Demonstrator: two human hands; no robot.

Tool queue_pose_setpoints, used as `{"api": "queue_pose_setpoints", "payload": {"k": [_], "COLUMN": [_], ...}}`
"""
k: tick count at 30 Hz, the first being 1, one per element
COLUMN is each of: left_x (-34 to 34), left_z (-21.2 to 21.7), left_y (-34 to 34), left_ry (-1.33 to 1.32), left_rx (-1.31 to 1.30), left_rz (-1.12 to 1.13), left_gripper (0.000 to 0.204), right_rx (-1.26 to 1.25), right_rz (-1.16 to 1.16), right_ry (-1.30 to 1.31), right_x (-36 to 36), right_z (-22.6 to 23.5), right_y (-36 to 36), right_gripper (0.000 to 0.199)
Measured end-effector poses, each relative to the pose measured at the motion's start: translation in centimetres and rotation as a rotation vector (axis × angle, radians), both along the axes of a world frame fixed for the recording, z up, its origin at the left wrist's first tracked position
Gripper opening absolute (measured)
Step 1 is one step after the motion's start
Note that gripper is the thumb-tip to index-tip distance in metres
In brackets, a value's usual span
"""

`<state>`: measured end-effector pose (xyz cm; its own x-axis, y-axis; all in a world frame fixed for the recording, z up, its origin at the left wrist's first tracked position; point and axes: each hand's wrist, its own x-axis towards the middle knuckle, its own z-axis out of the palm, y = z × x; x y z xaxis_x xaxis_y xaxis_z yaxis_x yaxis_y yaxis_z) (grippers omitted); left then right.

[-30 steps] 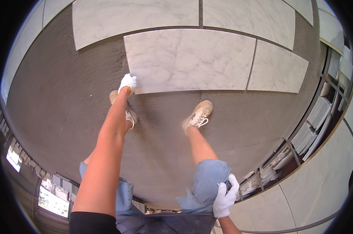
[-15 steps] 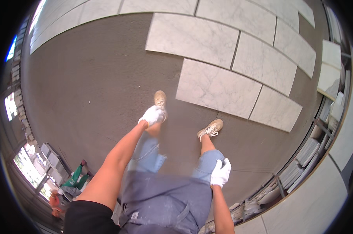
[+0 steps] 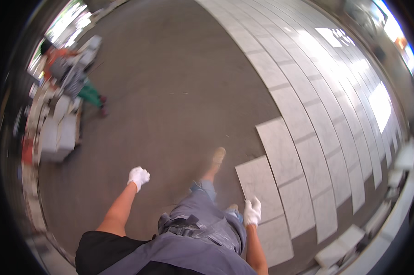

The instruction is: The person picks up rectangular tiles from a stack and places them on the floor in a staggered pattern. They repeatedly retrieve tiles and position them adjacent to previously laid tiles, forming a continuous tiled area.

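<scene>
My left hand (image 3: 138, 178), in a white knit glove, hangs out to the left over the bare grey floor (image 3: 138, 110). Its fingers are curled in and nothing shows in them. On the right, my gloved right hand (image 3: 252, 211) is held beside my apron, with its fingers stretched forward and nothing in it. Below that hand lie pale marble-look tiles (image 3: 259, 181), set in staggered rows; it appears to hover above them without touching. One beige shoe (image 3: 219, 156) is stepping forward on the grey floor, left of the tile edge.
Laid tiles (image 3: 307, 151) stretch far ahead on the right, some glaring with light. At far left a person (image 3: 74, 75) in orange and green is beside stacked pale boxes or slabs (image 3: 58, 135). Loose tile pieces (image 3: 340, 245) lie along the right side.
My view has turned left, so the tile rows now run along my right. The other person appears larger and closer. My left hand has swung outward from above my leg.
</scene>
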<state>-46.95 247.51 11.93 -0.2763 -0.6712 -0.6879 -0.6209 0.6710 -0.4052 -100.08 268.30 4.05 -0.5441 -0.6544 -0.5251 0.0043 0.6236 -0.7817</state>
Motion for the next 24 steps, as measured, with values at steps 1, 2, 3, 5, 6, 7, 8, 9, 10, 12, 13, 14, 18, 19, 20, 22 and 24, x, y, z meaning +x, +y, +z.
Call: {"api": "queue_pose_setpoints", "payload": {"k": [1,2,3,5,6,7,8,9,10,12,13,14,18,19,20,22,24], "left_x": [3.3,5.8,8.0,8.8,8.8,8.5,7.4,6.4,6.4,7.4,8.6,10.3,16.6,16.4,16.2,15.9,22.1], "left_z": [-0.1,0.0,0.1,0.1,0.6,1.0,1.1,1.1,0.6,-0.6,-1.5,-1.9,-0.4,0.5,2.0,4.9,8.1], "left_y": [5.8,12.0,17.2,27.2,31.2,34.3,36.6,38.1,38.5,37.8,36.3,35.0,30.0,29.3,28.8,28.3,28.9], "left_ry": [0.012,0.011,0.153,0.275,0.4,0.57,0.699,0.683,0.712,0.682,0.682,0.96,1.87,2.138,2.079,1.86,2.076], "left_rx": [0.149,0.274,0.281,0.094,0.032,-0.034,-0.044,0.02,0.069,0.169,0.187,0.139,0.18,0.271,0.136,-0.191,-0.025], "left_rz": [0.092,0.028,-0.172,0.671,0.924,1.115,1.432,1.35,1.213,0.96,0.844,1.556,1.717,2.093,2.175,2.408,2.452], "left_gripper": [0.014,0.012,0.01,0.014,0.015,0.018,0.019,0.02,0.02,0.022,0.023,0.02,0.013,0.014,0.014,0.017,0.015], "right_rx": [0.031,0.029,0.074,0.336,0.337,0.386,0.422,0.443,0.436,0.41,0.389,0.381,0.312,0.282,0.27,0.181,0.083], "right_rz": [0.008,-0.043,-0.08,-0.096,0.022,0.116,0.196,0.273,0.334,0.429,0.456,0.485,0.648,0.717,0.794,0.913,0.947], "right_ry": [-0.038,-0.099,-0.288,-0.307,-0.353,-0.362,-0.361,-0.362,-0.36,-0.354,-0.357,-0.35,-0.385,-0.394,-0.409,-0.549,-0.757], "right_x": [-1.1,-1.6,-2.9,-3.9,-4.3,-3.8,-3.4,-2.4,-0.5,4.4,7.3,10.6,23.0,25.1,27.8,33.9,42.7], "right_z": [0.4,0.5,0.8,0.5,0.1,-0.1,-0.3,-0.7,-0.5,0.1,0.5,1.4,4.1,4.6,5.5,7.1,9.5], "right_y": [2.7,5.3,8.1,11.6,12.0,11.7,10.8,8.9,6.8,2.5,0.4,-1.5,-8.2,-10.0,-11.9,-15.5,-17.6], "right_gripper": [0.049,0.044,0.039,0.032,0.029,0.026,0.024,0.021,0.019,0.014,0.012,0.009,0.007,0.009,0.011,0.016,0.021]}}
